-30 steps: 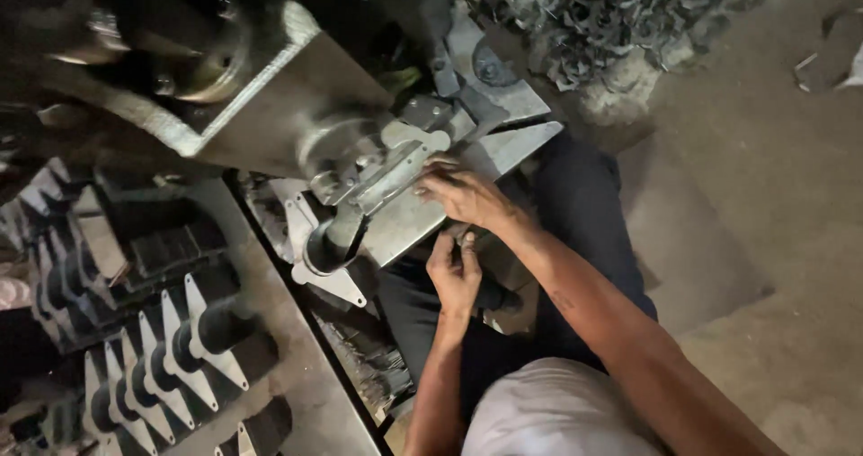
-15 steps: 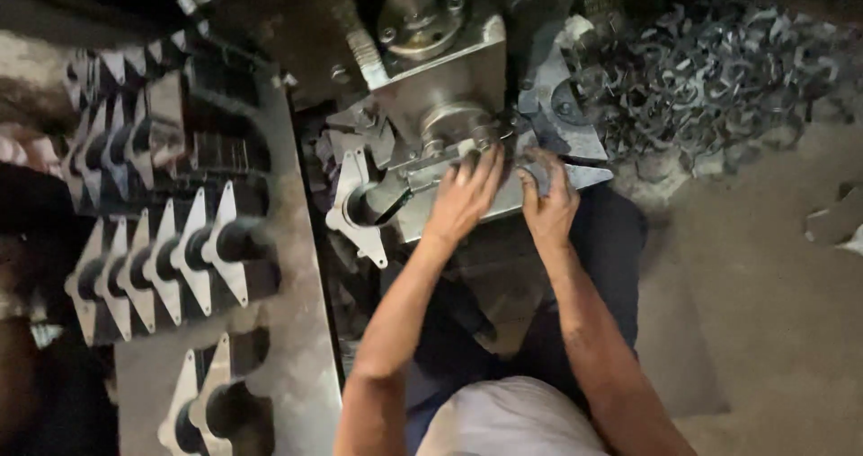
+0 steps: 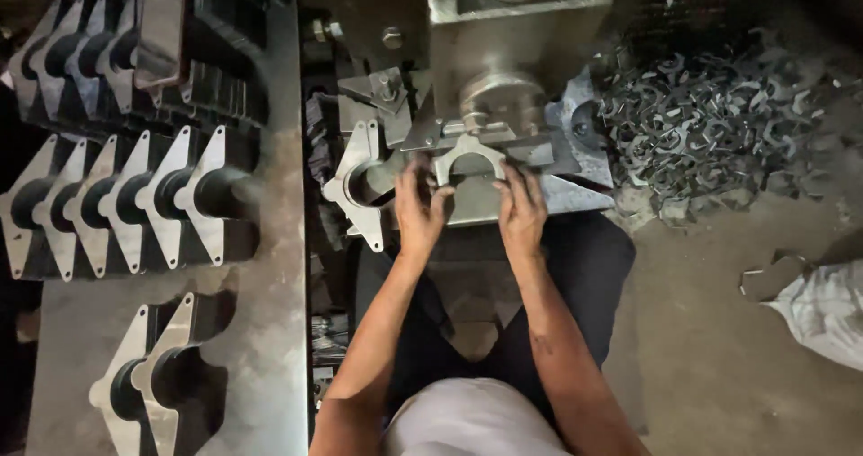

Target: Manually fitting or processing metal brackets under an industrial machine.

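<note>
I look straight down on both hands at the press (image 3: pixel 503 88); my left hand (image 3: pixel 421 206) and right hand (image 3: pixel 521 206) sit a little apart, side by side, fingers spread and laid on a flat metal plate (image 3: pixel 467 155) with an arched cut-out; the plate lies on the press bed (image 3: pixel 575 191), under the round ram; each hand presses one end of it, the left at the left leg, the right at the right leg; I cannot tell whether the fingers curl under its edge or only rest on top. Just left of my left hand a flanged tube part (image 3: pixel 360 186) leans by the bed. On the bench (image 3: pixel 270 330) to the left stand rows of like finished parts (image 3: pixel 135 204), flanges upright, close together. To the right, on the floor, lies a heap of scrap offcuts (image 3: pixel 710 123); a white sack (image 3: pixel 822 308) sits farther right, well apart.
</note>
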